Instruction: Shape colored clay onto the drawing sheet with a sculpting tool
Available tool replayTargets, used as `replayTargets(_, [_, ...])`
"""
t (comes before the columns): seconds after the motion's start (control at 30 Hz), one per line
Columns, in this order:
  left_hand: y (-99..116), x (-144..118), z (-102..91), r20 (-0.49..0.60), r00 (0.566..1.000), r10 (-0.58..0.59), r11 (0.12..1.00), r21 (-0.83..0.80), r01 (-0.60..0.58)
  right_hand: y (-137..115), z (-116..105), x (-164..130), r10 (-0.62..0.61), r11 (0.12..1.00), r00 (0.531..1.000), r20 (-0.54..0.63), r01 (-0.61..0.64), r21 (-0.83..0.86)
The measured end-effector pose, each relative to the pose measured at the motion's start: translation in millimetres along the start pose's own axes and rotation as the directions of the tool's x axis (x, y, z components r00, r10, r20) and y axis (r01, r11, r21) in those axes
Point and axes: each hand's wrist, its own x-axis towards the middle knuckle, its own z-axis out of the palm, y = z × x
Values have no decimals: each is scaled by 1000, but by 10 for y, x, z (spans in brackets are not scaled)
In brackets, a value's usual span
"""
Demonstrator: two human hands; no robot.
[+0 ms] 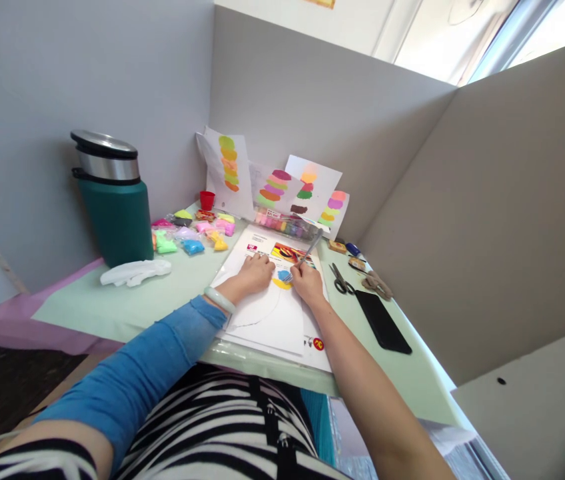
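Note:
My right hand (307,283) is closed around a metal fork (311,247), whose handle slants up and away. The fork's tines touch a blue patch (283,274), which looks like soft clay, on a white sheet of paper (267,323). Just below the blue lies a yellow patch (282,284), and a thin pencil curve runs down the sheet. My left hand (256,272) rests on the paper to the left of the patches, fingers laid out and holding nothing. Beneath the sheet is a printed pad (320,360), partly covered.
Left stand a green bottle (117,213), a white crumpled tissue or glove (135,272), small clay bags (192,247) and a red cup (207,199). Behind are painted cards (229,167) and a clay pack (282,222). Scissors (342,281) and a black phone (382,320) lie right.

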Motion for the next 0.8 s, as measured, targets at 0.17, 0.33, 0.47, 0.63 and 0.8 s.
replayTargets(0.17, [2,0,-5,5,1000,-6,1000,3,6,-1,-5,-4,-49,998,999,21,49,38])
replayTargets(0.33, [3,-6,-4,0,1000,-1,1000,-6,1,-15,-32,-6,13,999,1000,10,-12,-30])
replayTargets(0.47, [4,-8,-3,-4,1000,5,1000,-10,-5,4,-35,4,7,1000,1000,20,-7,4])
replayTargets(0.63, [0,-3,-3,2,1000,-2,1000,-26,2,17,-34,18,39,999,998,51,-38,-21])
replayTargets(0.8, [-11,6,17,-4,1000,9,1000,-17,-9,37,-68,28,69,995,997,25,-67,-69])
